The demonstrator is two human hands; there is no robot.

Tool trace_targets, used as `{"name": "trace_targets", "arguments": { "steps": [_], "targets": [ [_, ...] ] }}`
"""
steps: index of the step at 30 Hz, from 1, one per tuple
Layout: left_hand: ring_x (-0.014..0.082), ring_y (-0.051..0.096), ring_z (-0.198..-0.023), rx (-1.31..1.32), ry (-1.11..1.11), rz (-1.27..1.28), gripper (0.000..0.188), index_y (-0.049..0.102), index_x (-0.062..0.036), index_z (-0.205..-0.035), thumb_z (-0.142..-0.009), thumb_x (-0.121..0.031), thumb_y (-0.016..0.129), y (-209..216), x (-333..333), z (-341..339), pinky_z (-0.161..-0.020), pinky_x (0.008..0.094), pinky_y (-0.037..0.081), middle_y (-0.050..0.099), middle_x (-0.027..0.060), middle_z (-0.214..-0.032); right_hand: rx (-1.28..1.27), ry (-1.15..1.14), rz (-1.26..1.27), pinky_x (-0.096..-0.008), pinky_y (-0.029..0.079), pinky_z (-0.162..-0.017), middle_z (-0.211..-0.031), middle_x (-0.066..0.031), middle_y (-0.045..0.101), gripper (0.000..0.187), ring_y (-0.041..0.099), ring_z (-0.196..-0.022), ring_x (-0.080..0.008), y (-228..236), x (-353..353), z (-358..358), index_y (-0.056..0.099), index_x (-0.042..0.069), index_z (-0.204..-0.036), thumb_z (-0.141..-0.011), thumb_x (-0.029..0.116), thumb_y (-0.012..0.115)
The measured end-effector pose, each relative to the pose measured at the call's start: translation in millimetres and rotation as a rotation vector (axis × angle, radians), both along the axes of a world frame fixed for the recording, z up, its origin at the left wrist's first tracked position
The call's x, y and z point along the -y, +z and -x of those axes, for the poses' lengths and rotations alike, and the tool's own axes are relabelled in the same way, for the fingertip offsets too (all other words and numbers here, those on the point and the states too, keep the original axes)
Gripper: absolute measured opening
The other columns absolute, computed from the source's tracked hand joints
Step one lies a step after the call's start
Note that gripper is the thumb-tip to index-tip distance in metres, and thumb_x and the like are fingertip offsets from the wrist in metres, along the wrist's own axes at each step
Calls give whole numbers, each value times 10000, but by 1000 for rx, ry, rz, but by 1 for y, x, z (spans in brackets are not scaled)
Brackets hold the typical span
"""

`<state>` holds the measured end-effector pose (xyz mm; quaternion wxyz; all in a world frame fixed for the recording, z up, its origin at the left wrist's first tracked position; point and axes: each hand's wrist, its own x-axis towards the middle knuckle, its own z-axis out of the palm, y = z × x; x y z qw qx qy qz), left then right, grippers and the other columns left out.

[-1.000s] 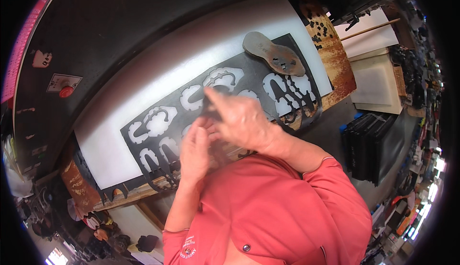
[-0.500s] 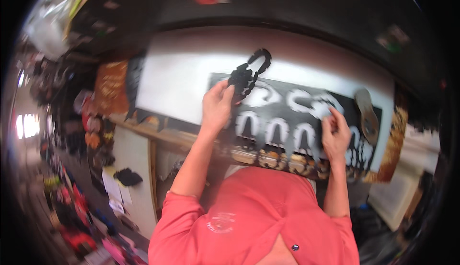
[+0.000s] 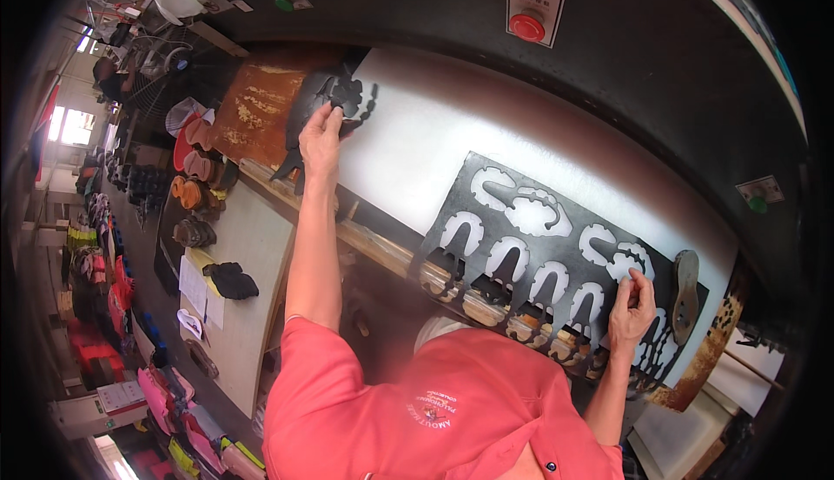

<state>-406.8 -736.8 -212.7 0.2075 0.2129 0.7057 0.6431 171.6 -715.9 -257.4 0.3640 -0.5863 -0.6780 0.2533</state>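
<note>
At the left end of the white board [image 3: 395,115], my left hand [image 3: 321,137] is closed on black cut-out pieces [image 3: 346,93], shaped like shoe-upper parts. They hang over a dark pile of material [image 3: 304,119], and blur hides how many there are. My right hand [image 3: 632,311] is over the right part of a black sheet [image 3: 556,245], its thumb and fingertips drawn together by a cut-out opening. Whether those fingers hold anything is too small to see. Several curved openings in the sheet show the white board beneath. Beside that hand lies a brownish, sole-shaped tool [image 3: 685,296].
A dark machine beam [image 3: 417,24] with a red button [image 3: 526,26] spans the far side. Rusty plates [image 3: 261,102] flank the board. On the left, a side table [image 3: 234,341] carries papers and a black scrap [image 3: 233,281]. Stacked coloured pieces stand beyond it.
My left hand has carried the black pieces leftward, from above the sheet to the dark pile. My right hand stays by the sheet's right part. The view has turned left.
</note>
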Motion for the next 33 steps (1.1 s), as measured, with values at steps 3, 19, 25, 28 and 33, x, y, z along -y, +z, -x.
{"name": "trace_targets", "arguments": {
  "steps": [3, 19, 25, 28, 33],
  "targets": [
    [139, 728, -964, 62, -207, -126, 327, 684, -5, -1372, -1086, -163, 662, 8, 14, -44, -843, 316, 583, 761, 66, -1172, -45, -25, 30, -256, 428, -629, -915, -50, 621, 151, 515, -715, -104, 16, 1, 12, 713, -16, -1146, -1004, 22, 681],
    [168, 638, -1207, 572, -901, -299, 295, 721, 24, -1342, -1066, -41, 638, 21, 57, -291, -1039, 318, 506, 682, 109, -1367, -264, 382, -305, -356, 553, -653, -958, -140, 706, 328, 678, -749, -258, 108, -2, 119, 766, -21, -1114, -818, 68, 877],
    [185, 639, -1175, 659, -989, -390, 277, 723, 34, -1316, -1080, -81, 635, 18, 57, -298, -990, 345, 536, 672, 94, -1308, -553, 454, 15, -304, 544, -695, -1016, -107, 739, 252, 664, -791, -155, 106, 4, 98, 786, 4, -1074, -838, 33, 868],
    [178, 643, -1133, 582, -1026, -397, 266, 737, 29, -1296, -1074, -90, 651, 16, 56, -301, -936, 322, 538, 676, 108, -1319, -746, 491, 167, -298, 544, -812, -1033, -86, 746, 219, 673, -894, -141, 105, 4, 92, 793, 2, -1083, -871, 22, 842],
    [192, 660, -1073, 510, -977, -424, 230, 761, 15, -1240, -1062, -100, 672, 20, 57, -302, -886, 317, 541, 692, 121, -1282, -732, 437, 288, -291, 544, -866, -1025, -71, 741, 198, 684, -951, -149, 110, 11, 88, 802, -1, -1116, -919, 19, 802]
  ]
}}
